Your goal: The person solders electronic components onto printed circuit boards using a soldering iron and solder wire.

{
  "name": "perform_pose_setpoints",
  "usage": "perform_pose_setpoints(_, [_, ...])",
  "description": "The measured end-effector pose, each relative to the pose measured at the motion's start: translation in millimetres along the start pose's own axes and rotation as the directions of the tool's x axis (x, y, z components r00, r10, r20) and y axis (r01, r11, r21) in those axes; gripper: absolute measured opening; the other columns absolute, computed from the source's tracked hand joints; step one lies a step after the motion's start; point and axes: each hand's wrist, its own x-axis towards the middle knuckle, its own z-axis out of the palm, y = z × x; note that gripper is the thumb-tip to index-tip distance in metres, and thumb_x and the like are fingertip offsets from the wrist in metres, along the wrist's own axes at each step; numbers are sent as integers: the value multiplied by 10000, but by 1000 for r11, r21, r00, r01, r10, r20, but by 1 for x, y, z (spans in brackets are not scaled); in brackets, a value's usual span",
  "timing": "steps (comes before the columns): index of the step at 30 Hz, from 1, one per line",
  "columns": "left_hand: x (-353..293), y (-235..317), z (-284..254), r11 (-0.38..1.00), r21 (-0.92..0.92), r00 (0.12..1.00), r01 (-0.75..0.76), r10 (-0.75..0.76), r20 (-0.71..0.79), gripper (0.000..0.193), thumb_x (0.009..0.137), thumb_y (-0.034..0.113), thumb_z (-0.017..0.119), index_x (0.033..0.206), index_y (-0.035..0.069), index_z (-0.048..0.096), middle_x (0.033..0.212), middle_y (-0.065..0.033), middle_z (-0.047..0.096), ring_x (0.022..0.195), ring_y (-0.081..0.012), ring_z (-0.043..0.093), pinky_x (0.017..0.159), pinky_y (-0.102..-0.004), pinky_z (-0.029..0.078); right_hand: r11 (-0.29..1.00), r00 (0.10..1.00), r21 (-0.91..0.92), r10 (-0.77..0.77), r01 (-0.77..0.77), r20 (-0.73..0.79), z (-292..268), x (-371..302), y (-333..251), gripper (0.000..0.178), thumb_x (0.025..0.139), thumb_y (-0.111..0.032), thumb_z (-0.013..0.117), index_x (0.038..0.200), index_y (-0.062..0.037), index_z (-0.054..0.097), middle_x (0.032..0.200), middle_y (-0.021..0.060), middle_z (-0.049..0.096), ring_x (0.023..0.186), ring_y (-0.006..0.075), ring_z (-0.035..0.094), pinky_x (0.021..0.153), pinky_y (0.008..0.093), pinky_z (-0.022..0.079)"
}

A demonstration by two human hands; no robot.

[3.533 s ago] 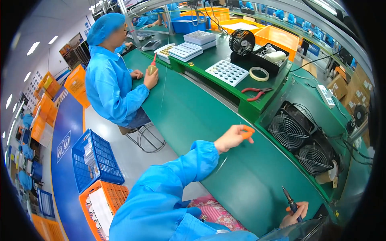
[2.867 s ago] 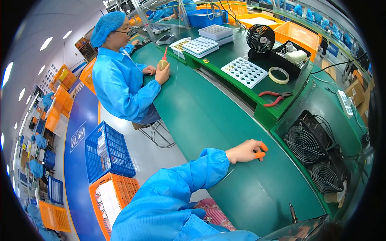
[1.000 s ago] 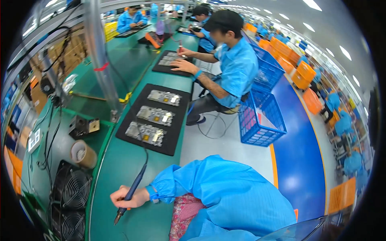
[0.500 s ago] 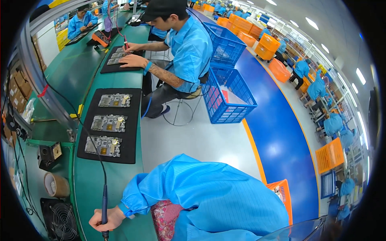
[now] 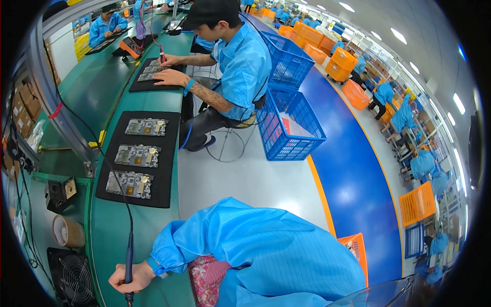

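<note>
At the lower left, my right hand (image 5: 132,278) is closed around the dark blue handle of a soldering iron (image 5: 129,256). The iron stands nearly upright. Its tip runs down toward the lower edge, where I cannot make it out. From the top of the handle a black cable (image 5: 102,149) climbs to the metal frame. The hand is over the green bench top, nearer me than a black mat (image 5: 162,179) that bears three circuit boards: a far one (image 5: 147,127), a middle one (image 5: 137,155) and a near one (image 5: 129,184). My left hand is out of view.
A seated co-worker (image 5: 240,66) holds a red-handled tool over a board on another black mat (image 5: 138,86). To the left are a metal post (image 5: 64,97), a brown round container (image 5: 69,231) and a black fan (image 5: 76,276). Blue crates (image 5: 291,123) stand on the floor.
The whole view has shifted slightly. My right hand, still around the soldering iron, appears a little farther left. The boards lie as before on the mat.
</note>
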Motion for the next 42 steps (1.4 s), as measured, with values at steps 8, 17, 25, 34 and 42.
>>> perform_pose_setpoints(8, [7,-6,0,995,66,995,-72,67,70,221,875,71,560,1057,-54,570,970,-139,620,860,-208,587,786,-293,476,1000,1000,-13,-12,12,-19,-1,-1,6,188,809,-105,515,643,-17,503,524,49,513,436,133,492,404,268,353])
perform_pose_setpoints(17, [38,-8,6,974,121,964,-193,165,209,220,873,72,564,1050,-57,574,979,-146,619,871,-215,588,793,-295,476,982,982,-80,-178,173,-56,2,7,25,193,792,-110,518,633,-3,493,533,74,496,437,164,501,412,293,379])
perform_pose_setpoints(25, [27,-10,4,953,184,944,-239,184,273,219,871,73,568,1045,-61,578,987,-152,618,880,-221,589,799,-297,476,970,976,-125,-215,209,-33,3,7,27,205,786,-117,521,615,-11,486,528,81,495,449,188,483,426,309,365])
perform_pose_setpoints(34, [-48,-7,-13,927,341,986,-155,125,109,219,869,74,572,1038,-64,583,996,-159,617,890,-228,590,806,-299,476,997,998,-59,-51,54,47,4,0,0,181,813,-103,512,654,-18,497,513,49,497,447,147,493,427,279,354])
perform_pose_setpoints(42, [-105,-4,-21,885,460,995,-77,96,-18,218,867,75,575,1033,-67,587,1004,-165,616,899,-234,591,812,-301,476,997,996,-38,67,-65,51,0,-3,-14,212,833,-116,498,640,-32,474,525,43,502,425,102,501,389,242,354])
